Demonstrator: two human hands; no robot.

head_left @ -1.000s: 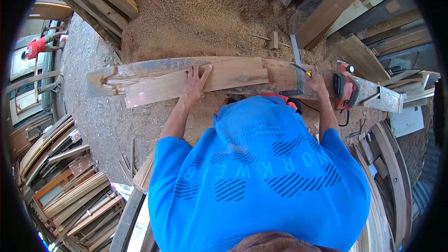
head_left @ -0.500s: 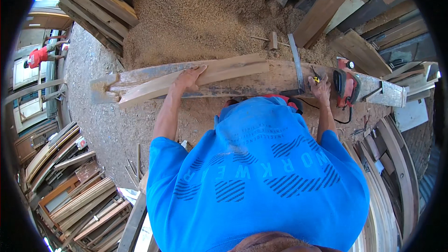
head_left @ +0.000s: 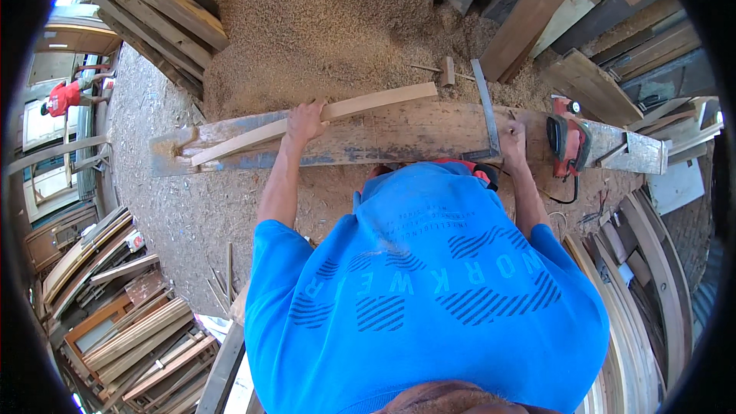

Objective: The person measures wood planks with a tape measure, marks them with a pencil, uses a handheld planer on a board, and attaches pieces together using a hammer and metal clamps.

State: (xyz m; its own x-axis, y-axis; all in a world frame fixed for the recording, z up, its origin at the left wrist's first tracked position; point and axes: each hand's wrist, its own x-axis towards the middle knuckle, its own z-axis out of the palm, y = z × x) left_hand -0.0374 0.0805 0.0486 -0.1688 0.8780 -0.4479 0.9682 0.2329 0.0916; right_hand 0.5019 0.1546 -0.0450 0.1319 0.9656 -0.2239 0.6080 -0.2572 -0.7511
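A pale, slightly curved wooden board (head_left: 383,100) lies along a long worn workbench plank (head_left: 414,134), its narrow edge facing up. My left hand (head_left: 306,123) is closed over the middle of the board, the fingers wrapped across its far side. Farther right, my right hand (head_left: 512,142) is curled into a fist above the plank. A thin dark tip shows by its fingers, but what it holds is mostly hidden. Just left of that fist lies a metal try square (head_left: 486,103). To its right a red electric planer (head_left: 567,142) rests on the plank.
Beyond the plank spreads a heap of shavings (head_left: 307,31), with a wooden marking gauge (head_left: 448,71) on it. Timber (head_left: 544,15) leans at the far right. Stacked boards (head_left: 138,337) fill the near left. A person in red (head_left: 63,97) is at the far left.
The board has turned from its broad face onto its edge and looks narrower. My left hand has shifted its hold. The yellow item by my right hand is out of sight, and that hand has closed.
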